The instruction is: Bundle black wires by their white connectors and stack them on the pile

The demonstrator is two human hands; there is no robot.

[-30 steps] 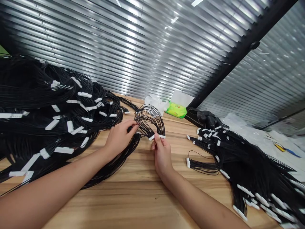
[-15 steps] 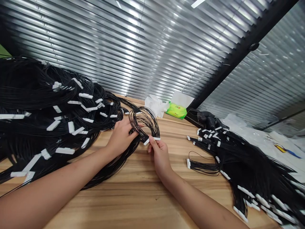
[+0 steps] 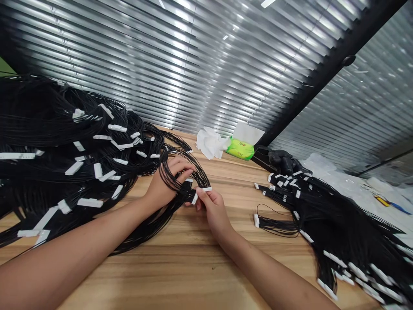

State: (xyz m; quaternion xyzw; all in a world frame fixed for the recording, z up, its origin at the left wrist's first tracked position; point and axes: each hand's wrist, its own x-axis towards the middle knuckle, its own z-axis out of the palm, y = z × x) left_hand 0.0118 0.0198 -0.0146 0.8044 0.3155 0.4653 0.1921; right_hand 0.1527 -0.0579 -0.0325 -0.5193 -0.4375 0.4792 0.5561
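A wire harness of thin black wires (image 3: 202,171) with white connectors (image 3: 206,189) hangs between my hands over the table. My left hand (image 3: 171,176) reaches through its loop, with some wires lying across the back of the hand. The thumb and fingers there are closed on the bundle, though the exact grip is partly hidden. My right hand (image 3: 211,206) pinches the connector end, where one white connector points right and another tilts down. The rest of the wires curve down under my left forearm.
A large heap of black harnesses (image 3: 48,137) fills the left side. Another pile (image 3: 335,224) lies on the right. At the back are crumpled tissue (image 3: 211,143) and a green tissue pack (image 3: 240,148), before metal blinds (image 3: 145,64). Yellow-and-blue pliers (image 3: 393,203) lie far right.
The loop of wires has shifted left and down, and now passes over the back of my left hand. My right hand has moved slightly left, still pinching the connector end.
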